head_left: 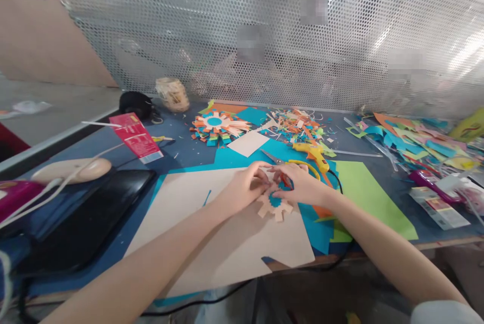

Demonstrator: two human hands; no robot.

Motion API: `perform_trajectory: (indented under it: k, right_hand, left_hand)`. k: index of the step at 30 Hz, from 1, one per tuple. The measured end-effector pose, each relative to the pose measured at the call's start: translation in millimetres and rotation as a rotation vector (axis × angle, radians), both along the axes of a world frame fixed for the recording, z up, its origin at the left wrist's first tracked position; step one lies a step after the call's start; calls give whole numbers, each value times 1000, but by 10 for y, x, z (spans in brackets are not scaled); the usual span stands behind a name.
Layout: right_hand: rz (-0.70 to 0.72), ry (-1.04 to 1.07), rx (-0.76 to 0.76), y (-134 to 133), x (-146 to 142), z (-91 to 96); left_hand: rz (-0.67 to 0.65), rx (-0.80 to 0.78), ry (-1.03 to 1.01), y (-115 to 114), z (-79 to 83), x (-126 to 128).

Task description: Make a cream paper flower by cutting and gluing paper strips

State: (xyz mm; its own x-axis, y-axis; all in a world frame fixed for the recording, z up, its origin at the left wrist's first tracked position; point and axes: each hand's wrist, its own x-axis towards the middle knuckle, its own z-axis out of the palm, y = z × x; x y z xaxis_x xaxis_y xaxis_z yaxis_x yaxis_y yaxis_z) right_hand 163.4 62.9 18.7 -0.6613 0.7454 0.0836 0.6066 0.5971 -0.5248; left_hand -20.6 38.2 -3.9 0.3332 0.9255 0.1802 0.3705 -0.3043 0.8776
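Note:
A cream paper flower (279,211) with square-cut petals and a blue centre lies over a large cream paper sheet (212,258). My left hand (251,182) has its curled fingers closed on the flower's upper left edge. My right hand (300,182) grips it from the other side, its thumb across the blue centre. Fingers partly hide the flower's upper part. Just beyond my hands are scissors (272,157) with a yellow handle, partly covered by my right hand. A yellow glue gun (312,152) rests farther back.
Layered paper flowers (214,122) and paper scraps (298,124) lie at the back. Green paper (372,198) is on the right, beside a pile of cuttings (416,137). A black tablet-like slab (86,218) and red packet (136,137) are left. A perforated metal panel (212,6) stands behind.

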Motion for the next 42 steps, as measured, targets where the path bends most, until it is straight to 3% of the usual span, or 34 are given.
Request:
perform_trajectory:
  k: [5,10,18,22,33,42]
  right_hand:
    - [3,183,-184,7,-2,-5]
    - [-36,371,-212,60,15,-23]
    - [-90,506,-251,78,18,-39]
    - [-67,520,-277,59,12,-35]
    - [-70,558,-166,43,-11,-53]
    - [-119,542,-216,29,-16,-68]
  left_hand:
    - [73,-41,-218,-18,44,-1]
    - [94,-103,-423,-7,18,17]
    - [13,-222,-319,-65,57,44]
    - [12,-223,-309,-78,69,55]
    - [76,-203,-384,-41,23,48]
    - [7,-166,-365,-47,2,58]
